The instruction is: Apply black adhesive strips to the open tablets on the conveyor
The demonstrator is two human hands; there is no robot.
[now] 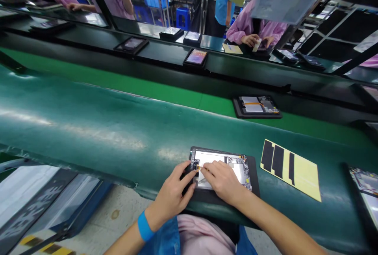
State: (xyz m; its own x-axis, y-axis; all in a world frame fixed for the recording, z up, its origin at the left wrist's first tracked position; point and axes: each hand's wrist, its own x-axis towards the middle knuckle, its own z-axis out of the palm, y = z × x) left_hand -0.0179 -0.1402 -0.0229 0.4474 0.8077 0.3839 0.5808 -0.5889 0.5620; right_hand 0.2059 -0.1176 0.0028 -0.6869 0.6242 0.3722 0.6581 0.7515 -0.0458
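Note:
An opened tablet lies in front of me on a black foam tray, its silver battery and circuit board exposed. My left hand rests at the tablet's left end with fingers apart, the fingertips touching its edge. From the right, my right hand reaches over the battery with bent fingers. Its fingertips close at a small orange flex cable near the left-hand fingers; the exact grip is partly hidden. To the right lies a yellow sheet carrying several black adhesive strips.
Beyond the green bench, another opened tablet sits on a green belt. Part of a further device shows at the right edge. Several tablets in trays line the far bench, where people in pink sleeves work. A blue stool stands behind.

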